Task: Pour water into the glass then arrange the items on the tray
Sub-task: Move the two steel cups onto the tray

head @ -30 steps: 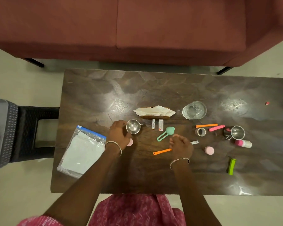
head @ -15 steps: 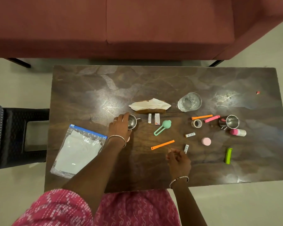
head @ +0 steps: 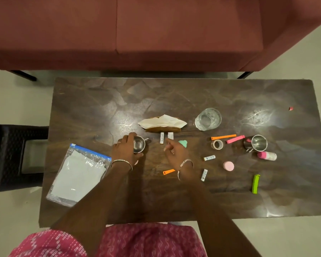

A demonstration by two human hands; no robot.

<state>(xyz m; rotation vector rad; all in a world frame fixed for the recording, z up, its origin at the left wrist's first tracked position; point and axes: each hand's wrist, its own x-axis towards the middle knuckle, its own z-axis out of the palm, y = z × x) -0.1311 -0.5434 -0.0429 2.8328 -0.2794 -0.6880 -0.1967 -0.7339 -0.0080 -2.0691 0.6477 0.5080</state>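
Evidently early in the job, we find almost everything left to do: the glass (head: 208,119) stands upright well beyond and to the right of the right hand (head: 176,153), and we cannot tell whether it holds any water. The small items lie loose across the surface (head: 100,108) rather than gathered on anything. The one piece we would take for the tray (head: 152,130) is the brown object just beyond both hands, under a white tissue (head: 162,121); that is our guess only. The left hand (head: 125,150) grips a small steel cup (head: 139,144) from its left and near side, fingers curled round the far rim and thumb at the near wall, with the cup upright on the surface. The right hand hangs just right of that cup, fingers loosely bent and pointing away and leftward, above where the handle of a mint-green scoop (head: 183,143) would run. Only the scoop's head shows past the knuckles, and we cannot tell whether the hand grips it, touches it or holds nothing. Two white sachets (head: 162,138) lie just beyond its fingertips. Well to its right sit a tape roll (head: 216,144), a second steel cup (head: 258,143), a pink-capped bottle (head: 267,156) and a green clip (head: 255,183). A clear zip bag (head: 80,175) lies just left of the left wrist.
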